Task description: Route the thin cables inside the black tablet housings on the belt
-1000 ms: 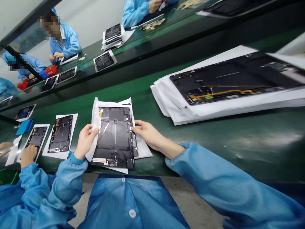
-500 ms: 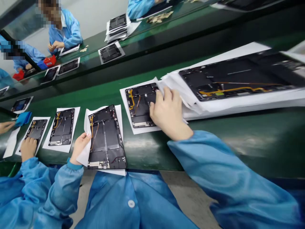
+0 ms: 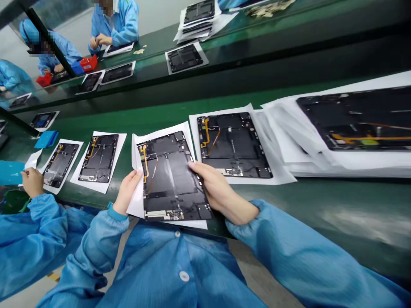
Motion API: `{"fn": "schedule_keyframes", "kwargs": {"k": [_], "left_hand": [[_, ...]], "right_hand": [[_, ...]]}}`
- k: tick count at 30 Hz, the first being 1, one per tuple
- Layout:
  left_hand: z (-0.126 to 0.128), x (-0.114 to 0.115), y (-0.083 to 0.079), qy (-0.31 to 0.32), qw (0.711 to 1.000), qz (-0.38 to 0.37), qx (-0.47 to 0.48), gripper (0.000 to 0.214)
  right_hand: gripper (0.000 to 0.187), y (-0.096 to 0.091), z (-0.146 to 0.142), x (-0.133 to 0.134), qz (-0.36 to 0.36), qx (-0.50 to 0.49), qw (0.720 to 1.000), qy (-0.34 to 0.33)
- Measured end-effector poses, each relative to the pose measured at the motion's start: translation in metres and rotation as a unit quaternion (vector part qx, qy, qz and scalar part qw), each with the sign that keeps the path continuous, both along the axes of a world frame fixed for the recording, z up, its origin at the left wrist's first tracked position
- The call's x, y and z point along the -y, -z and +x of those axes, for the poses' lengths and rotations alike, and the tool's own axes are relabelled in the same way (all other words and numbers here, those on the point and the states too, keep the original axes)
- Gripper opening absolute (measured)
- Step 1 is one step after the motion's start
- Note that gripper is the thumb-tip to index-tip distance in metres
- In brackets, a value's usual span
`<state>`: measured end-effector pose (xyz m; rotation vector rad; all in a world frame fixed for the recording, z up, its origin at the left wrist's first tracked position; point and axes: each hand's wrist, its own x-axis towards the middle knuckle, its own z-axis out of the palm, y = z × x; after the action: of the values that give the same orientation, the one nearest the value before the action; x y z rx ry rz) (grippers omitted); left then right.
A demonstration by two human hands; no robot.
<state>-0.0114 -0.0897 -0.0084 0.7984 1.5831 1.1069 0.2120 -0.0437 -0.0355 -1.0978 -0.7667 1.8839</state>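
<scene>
An opened black tablet [image 3: 173, 175], with orange flex cables and inner parts showing, lies on a white paper sheet [image 3: 137, 201] at the bench's front edge, directly before me. My left hand [image 3: 127, 190] pinches the sheet's folded left side against the tablet. At the opposite side, my right hand [image 3: 213, 184] grips the tablet's right edge, thumb on top and fingers hidden beneath. Just right of it, another opened tablet [image 3: 233, 145] rests on its own white sheet. Further right, a larger-looking opened tablet [image 3: 359, 117] tops a stack of white sheets [image 3: 346, 164].
To my left, two more opened tablets [image 3: 99, 158] [image 3: 60, 164] lie on paper. A co-worker's hand [image 3: 32, 182] holds a blue sheet [image 3: 11, 172] there. Across the green bench [image 3: 154, 112], a raised shelf carries more tablets [image 3: 184, 57] and a stack [image 3: 197, 25].
My right hand has left the neighbouring tablet and moved left onto the right edge of the one before me. The view has shifted. The co-worker's hand has come off a tablet.
</scene>
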Motion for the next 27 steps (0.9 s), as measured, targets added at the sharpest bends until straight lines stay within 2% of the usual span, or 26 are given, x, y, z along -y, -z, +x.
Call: {"fn": "schedule_keyframes", "kwargs": {"k": [4,7,9,12,14,17,19,20,22,25,27], "left_hand": [[-0.005,0.005,0.003,0.021,0.998,0.014,0.06,0.053],[-0.012,0.01,0.005,0.066,0.995,-0.021,0.078,0.058],[-0.016,0.013,0.006,0.074,0.993,-0.043,0.077,0.058],[-0.021,0.017,0.008,0.071,0.988,-0.066,0.12,0.057],[-0.023,0.02,0.009,0.075,0.984,-0.078,0.141,0.056],[-0.027,0.028,0.01,0.1,0.986,-0.098,0.093,0.054],[-0.028,0.033,0.007,0.143,0.983,-0.118,-0.008,0.05],[-0.027,0.035,0.005,0.16,0.976,-0.117,-0.087,0.046],[-0.021,0.035,-0.003,0.181,0.938,-0.089,-0.283,0.036],[0.001,0.027,-0.015,0.226,0.817,-0.065,-0.527,0.022],[0.02,0.017,-0.021,0.294,0.739,-0.084,-0.6,0.027]], "right_hand": [[0.038,0.009,-0.001,0.001,-0.015,0.003,1.0,0.0],[0.037,0.013,0.002,0.001,-0.023,-0.03,0.999,0.014],[0.038,0.016,0.006,0.002,-0.021,-0.031,0.999,-0.007],[0.04,0.02,0.014,0.006,-0.003,0.015,0.999,-0.047],[0.043,0.023,0.02,0.011,0.021,0.072,0.997,-0.034],[0.039,0.026,0.031,0.018,0.086,0.185,0.979,-0.018],[0.035,0.027,0.038,0.023,0.135,0.266,0.953,-0.048],[0.035,0.027,0.041,0.026,0.16,0.308,0.936,-0.067],[0.041,0.028,0.045,0.031,0.212,0.395,0.889,-0.092],[0.057,0.029,0.044,0.039,0.287,0.507,0.807,-0.097],[0.062,0.03,0.04,0.043,0.315,0.553,0.764,-0.108]]}}
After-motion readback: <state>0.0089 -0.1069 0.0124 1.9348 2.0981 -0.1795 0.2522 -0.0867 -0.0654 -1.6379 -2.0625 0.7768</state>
